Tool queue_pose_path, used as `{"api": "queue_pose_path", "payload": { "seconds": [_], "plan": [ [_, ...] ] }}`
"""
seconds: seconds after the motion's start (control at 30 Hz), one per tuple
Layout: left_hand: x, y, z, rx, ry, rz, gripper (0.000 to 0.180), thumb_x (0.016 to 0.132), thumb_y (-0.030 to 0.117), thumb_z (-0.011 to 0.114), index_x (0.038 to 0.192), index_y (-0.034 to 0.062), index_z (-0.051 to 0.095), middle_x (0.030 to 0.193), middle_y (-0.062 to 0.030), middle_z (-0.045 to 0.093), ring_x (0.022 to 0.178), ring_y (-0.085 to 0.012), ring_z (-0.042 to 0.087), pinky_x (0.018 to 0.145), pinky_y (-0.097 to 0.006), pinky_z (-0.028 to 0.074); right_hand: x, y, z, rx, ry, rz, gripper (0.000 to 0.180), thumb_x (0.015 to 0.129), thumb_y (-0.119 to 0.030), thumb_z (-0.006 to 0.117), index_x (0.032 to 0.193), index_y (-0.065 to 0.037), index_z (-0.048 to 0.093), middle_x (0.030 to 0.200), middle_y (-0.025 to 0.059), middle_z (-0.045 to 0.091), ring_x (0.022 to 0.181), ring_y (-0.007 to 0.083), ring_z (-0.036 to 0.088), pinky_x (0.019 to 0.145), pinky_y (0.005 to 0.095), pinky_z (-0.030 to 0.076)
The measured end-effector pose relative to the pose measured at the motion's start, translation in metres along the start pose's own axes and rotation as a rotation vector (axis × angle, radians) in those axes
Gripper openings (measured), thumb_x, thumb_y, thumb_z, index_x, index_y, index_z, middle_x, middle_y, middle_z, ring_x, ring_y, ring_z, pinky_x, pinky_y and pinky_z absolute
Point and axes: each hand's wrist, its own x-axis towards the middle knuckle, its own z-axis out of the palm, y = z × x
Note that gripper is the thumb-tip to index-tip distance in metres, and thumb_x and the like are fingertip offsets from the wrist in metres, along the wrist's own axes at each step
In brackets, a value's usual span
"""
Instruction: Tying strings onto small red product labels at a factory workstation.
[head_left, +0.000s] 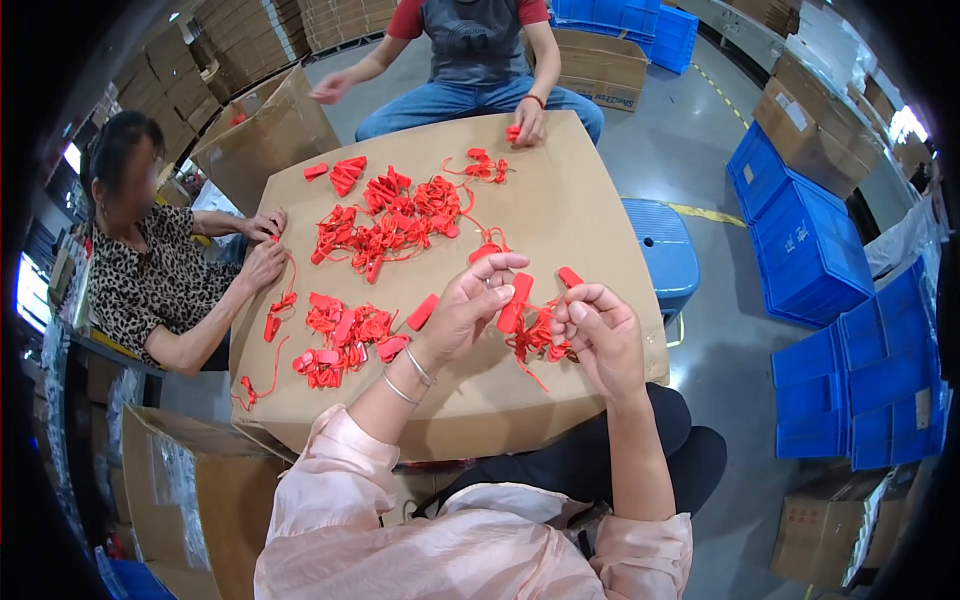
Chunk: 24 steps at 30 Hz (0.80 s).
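My left hand [474, 306] is closed, its thumb and fingers gripping a flat red tag [515, 303] above the cardboard tabletop [480, 400]. From the tag a thin red cord [541, 306] runs to my right hand [606, 338], whose thumb and forefinger pinch it. Just beyond the right fingertips shows another small red piece [570, 277]; whether it touches them I cannot tell. Under and between my hands lies a small tangle of red cords [540, 338]. Left of my left wrist is a pile of red tags with cords [345, 335], with a single red tag [423, 312] beside it.
A larger red pile [390, 222] covers the table's middle. One co-worker [150, 240] handles a red cord at the left; another person [475, 60] sits opposite, holding a red piece. A blue stool [660, 245] and blue crates [800, 240] stand right; cartons [265, 130] surround the table.
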Motion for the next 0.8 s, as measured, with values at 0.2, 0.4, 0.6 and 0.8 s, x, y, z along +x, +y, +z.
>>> {"api": "queue_pose_path", "payload": {
  "seconds": [0.2,0.4,0.6,0.8],
  "plan": [
    [-0.001,0.010,0.001,-0.088,-0.087,-0.178,0.035,0.091,0.013,0.051,0.122,-0.0007,0.043,0.089,-0.0044,0.058,0.069,-0.0114,0.059,0.060,-0.023,0.050,0.000,-0.005,0.000,-0.065,-0.009,0.010,0.022,0.088,-0.005,0.055,0.108,0.005,0.056,0.090,0.0112,0.062,0.081,0.0150,0.061,0.072,0.0265,0.052],
    [-0.004,0.010,-0.017,0.326,-0.117,-0.360,0.025,0.088,0.012,0.058,0.110,-0.0010,0.054,0.079,-0.0024,0.059,0.064,-0.0075,0.058,0.056,-0.021,0.048,0.005,-0.004,-0.015,-0.078,0.151,-0.088,0.022,0.089,-0.003,0.053,0.108,0.007,0.057,0.091,0.0110,0.062,0.081,0.0152,0.061,0.072,0.0267,0.052],
    [-0.004,0.010,-0.015,0.632,0.108,-0.382,0.013,0.087,0.013,0.059,0.086,0.0003,0.058,0.062,0.0004,0.056,0.049,-0.0056,0.052,0.042,-0.021,0.040,0.003,-0.001,-0.011,-0.472,0.192,-0.127,0.017,0.089,-0.005,0.053,0.101,0.006,0.060,0.091,0.0083,0.063,0.077,0.0132,0.061,0.069,0.0254,0.051],
    [-0.007,0.008,-0.016,0.333,0.162,-0.386,0.016,0.088,0.015,0.057,0.080,0.0016,0.059,0.058,-0.0005,0.055,0.043,-0.0057,0.049,0.037,-0.020,0.037,-0.004,0.001,0.001,-1.046,-0.123,0.021,0.015,0.087,-0.001,0.055,0.100,0.003,0.061,0.084,0.0052,0.064,0.077,0.0080,0.060,0.067,0.0207,0.048]
  ]
}}
